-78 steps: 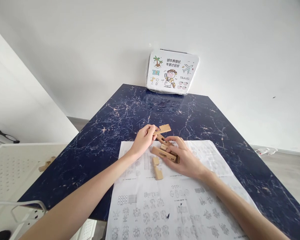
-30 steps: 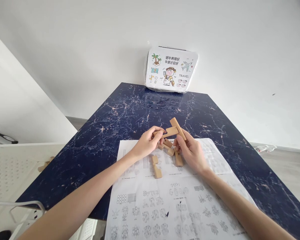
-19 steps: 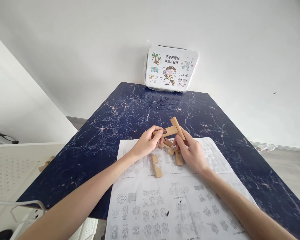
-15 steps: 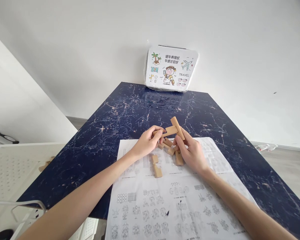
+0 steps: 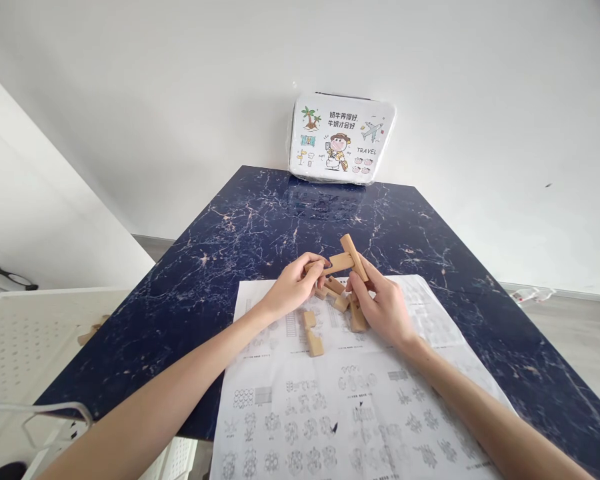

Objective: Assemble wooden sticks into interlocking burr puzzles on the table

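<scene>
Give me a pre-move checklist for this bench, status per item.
1. Left hand gripping the notched piece: ok.
2. Right hand gripping the rounded bar: ok.
3. Notched piece locked into the bar: cannot tell; its end meets the bar, but the joint is too small to read.
4. Stray notched block lying apart from both hands: ok.
5. All pieces in the loose pile visible for counting: not ok, the hands partly hide them.
6. Printed sheet unobstructed: not ok, pieces cover parts.
</scene>
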A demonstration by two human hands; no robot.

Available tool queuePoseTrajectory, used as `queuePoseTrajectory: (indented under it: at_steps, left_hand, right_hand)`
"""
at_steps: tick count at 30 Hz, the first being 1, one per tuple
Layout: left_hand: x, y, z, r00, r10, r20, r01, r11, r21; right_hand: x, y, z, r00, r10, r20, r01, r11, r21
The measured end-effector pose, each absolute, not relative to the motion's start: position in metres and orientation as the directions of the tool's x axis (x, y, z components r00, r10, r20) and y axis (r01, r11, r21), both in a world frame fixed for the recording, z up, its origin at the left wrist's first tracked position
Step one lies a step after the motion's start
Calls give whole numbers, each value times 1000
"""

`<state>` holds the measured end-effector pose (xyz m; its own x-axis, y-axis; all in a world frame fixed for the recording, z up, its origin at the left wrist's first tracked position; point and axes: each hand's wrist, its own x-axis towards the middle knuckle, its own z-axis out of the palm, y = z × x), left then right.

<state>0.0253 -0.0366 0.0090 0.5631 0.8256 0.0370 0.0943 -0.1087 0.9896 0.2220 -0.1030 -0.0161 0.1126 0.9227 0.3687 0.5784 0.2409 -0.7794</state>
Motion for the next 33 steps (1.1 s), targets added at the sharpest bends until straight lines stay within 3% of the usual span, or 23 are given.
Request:
queuePoseTrajectory:
  at_steps: [33]
  left_hand:
    - [25,-33,1,568,822,47,66,-102,993]
  right_hand:
    - [225,-102,-16,109,931,348,583,224,-781]
